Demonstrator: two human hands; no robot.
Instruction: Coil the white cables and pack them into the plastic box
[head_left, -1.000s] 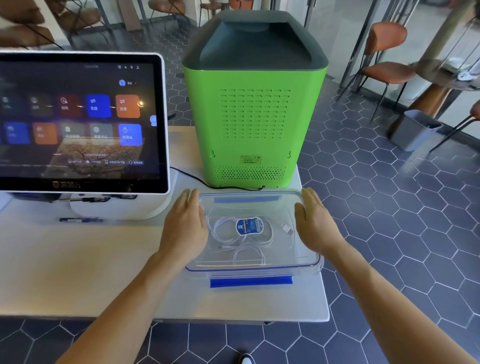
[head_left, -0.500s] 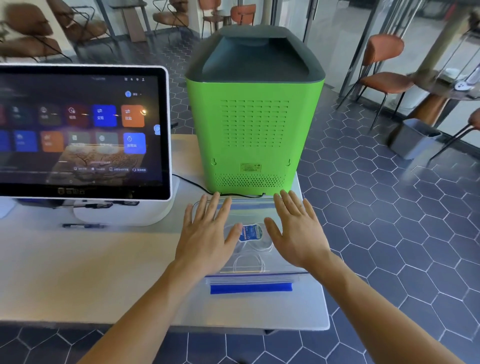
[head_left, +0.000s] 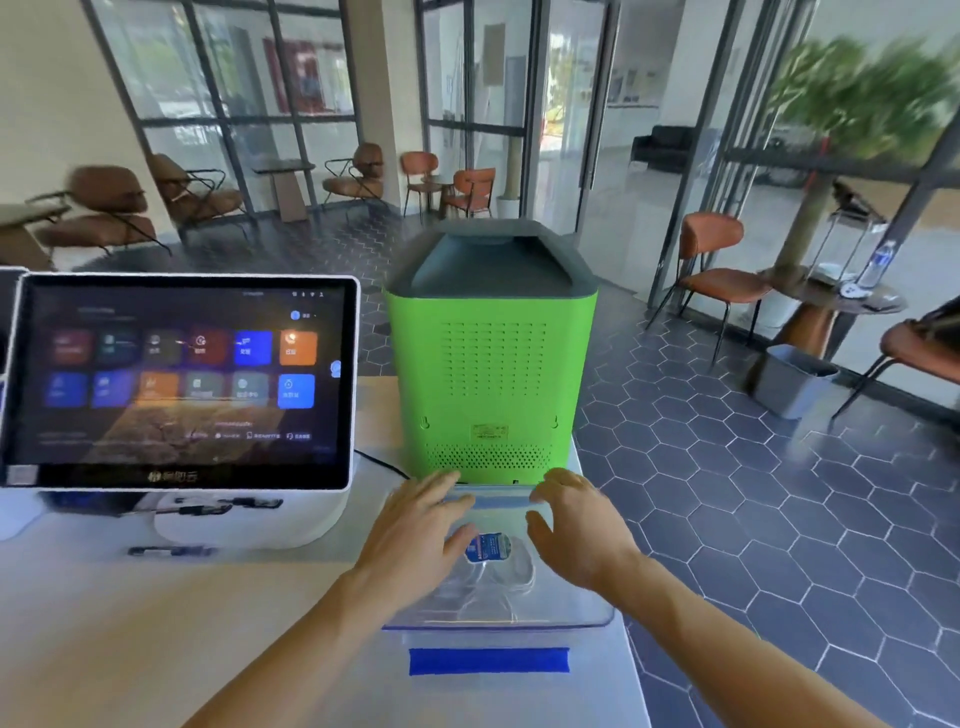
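A clear plastic box (head_left: 545, 613) with its lid on lies on the white table (head_left: 156, 623), just in front of the green machine. Coiled white cables (head_left: 511, 569) with a blue round label (head_left: 488, 546) show through the lid. My left hand (head_left: 415, 530) rests flat on the left half of the lid, fingers spread toward the far edge. My right hand (head_left: 576, 525) lies on the right half, fingers curled over the far blue edge strip. Neither hand holds anything.
A tall green machine (head_left: 491, 364) stands right behind the box. A touchscreen monitor (head_left: 182, 379) on a white stand sits to the left. A blue tape strip (head_left: 488, 660) marks the table near the front edge. The table's right edge drops to tiled floor.
Both hands moved from the box's sides onto the lid and slid toward its far edge. The camera has tilted up, showing more of the room.
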